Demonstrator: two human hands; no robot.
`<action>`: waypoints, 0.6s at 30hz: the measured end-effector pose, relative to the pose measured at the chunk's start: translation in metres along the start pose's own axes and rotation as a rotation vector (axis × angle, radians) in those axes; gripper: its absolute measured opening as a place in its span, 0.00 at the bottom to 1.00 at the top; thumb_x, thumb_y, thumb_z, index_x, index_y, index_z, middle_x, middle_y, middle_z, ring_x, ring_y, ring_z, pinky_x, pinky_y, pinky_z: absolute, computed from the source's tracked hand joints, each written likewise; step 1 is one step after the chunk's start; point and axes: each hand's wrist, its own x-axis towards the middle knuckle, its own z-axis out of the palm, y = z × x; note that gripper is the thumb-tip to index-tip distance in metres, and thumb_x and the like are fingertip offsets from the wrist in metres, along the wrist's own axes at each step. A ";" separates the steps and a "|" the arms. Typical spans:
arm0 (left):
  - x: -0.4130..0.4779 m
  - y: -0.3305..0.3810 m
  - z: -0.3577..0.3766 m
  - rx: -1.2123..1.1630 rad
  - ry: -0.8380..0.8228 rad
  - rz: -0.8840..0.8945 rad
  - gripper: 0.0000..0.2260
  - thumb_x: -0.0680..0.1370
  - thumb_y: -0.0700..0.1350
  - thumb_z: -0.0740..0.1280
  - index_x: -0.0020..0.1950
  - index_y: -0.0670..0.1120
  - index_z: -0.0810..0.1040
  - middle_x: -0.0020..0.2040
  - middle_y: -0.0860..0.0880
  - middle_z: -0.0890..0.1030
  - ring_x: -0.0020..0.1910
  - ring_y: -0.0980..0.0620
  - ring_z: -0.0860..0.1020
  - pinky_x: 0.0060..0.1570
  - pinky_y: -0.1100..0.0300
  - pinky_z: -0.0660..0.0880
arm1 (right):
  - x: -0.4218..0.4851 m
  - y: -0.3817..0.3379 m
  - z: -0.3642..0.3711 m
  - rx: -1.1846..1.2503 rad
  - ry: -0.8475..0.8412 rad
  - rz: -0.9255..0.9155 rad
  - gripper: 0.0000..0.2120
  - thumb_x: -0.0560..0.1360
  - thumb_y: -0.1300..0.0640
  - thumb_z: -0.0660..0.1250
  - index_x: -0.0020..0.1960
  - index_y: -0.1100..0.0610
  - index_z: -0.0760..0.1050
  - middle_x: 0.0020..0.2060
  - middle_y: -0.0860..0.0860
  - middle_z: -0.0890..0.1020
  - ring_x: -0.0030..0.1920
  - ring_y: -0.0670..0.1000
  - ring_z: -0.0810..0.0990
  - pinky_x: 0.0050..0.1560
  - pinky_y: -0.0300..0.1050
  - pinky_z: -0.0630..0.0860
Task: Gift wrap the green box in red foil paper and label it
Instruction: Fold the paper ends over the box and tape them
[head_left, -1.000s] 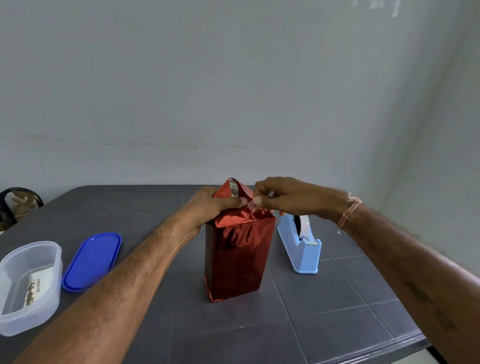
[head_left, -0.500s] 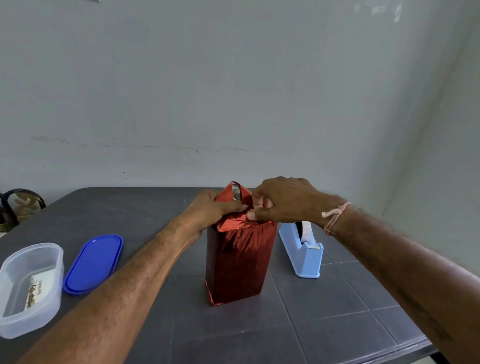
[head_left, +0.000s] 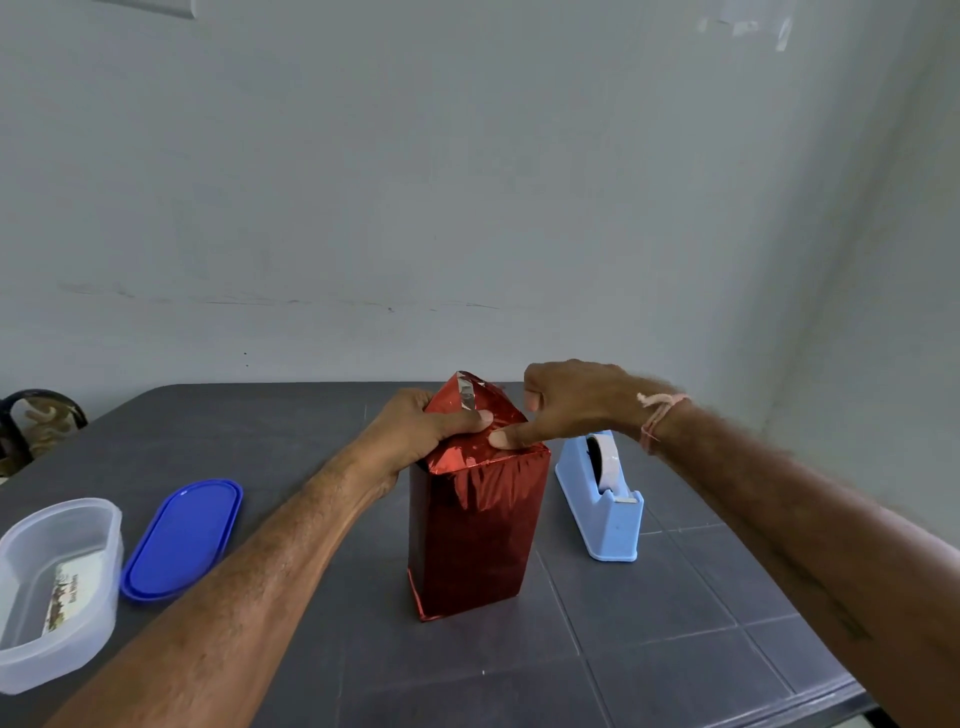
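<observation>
The red foil-wrapped box stood upright on the dark grey tiled tabletop before a pale wall. A light blue tape dispenser sat just to its right, and a blue lid and clear tub well to its left. The left hand had its grip closed round the box's top, thumb across the folded flap; the right hand pressed one straight finger onto the foil, its grip holding nothing.

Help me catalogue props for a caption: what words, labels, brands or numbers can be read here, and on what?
Dark print on the card inside the clear tub: too blurred to read.
No text shows on the red foil-wrapped box, the blue lid or the tape dispenser.
</observation>
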 end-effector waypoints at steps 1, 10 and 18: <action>0.000 0.000 0.000 0.000 -0.004 0.002 0.11 0.72 0.48 0.79 0.46 0.42 0.84 0.42 0.44 0.88 0.36 0.52 0.85 0.35 0.65 0.79 | -0.001 0.003 0.004 0.156 -0.031 0.011 0.34 0.65 0.25 0.71 0.55 0.53 0.75 0.47 0.47 0.81 0.49 0.49 0.80 0.51 0.49 0.77; 0.001 -0.002 0.001 0.000 -0.002 0.021 0.11 0.71 0.49 0.79 0.47 0.44 0.85 0.41 0.47 0.88 0.39 0.53 0.86 0.36 0.66 0.78 | -0.011 0.009 0.049 0.980 -0.035 0.197 0.28 0.71 0.40 0.76 0.62 0.56 0.74 0.48 0.48 0.80 0.46 0.47 0.78 0.46 0.46 0.78; 0.001 0.001 0.001 0.026 0.018 -0.002 0.12 0.71 0.50 0.79 0.47 0.44 0.85 0.41 0.47 0.88 0.39 0.53 0.86 0.38 0.65 0.78 | -0.012 0.003 0.058 1.110 0.014 0.205 0.22 0.73 0.43 0.75 0.60 0.53 0.73 0.50 0.49 0.82 0.47 0.48 0.81 0.40 0.45 0.80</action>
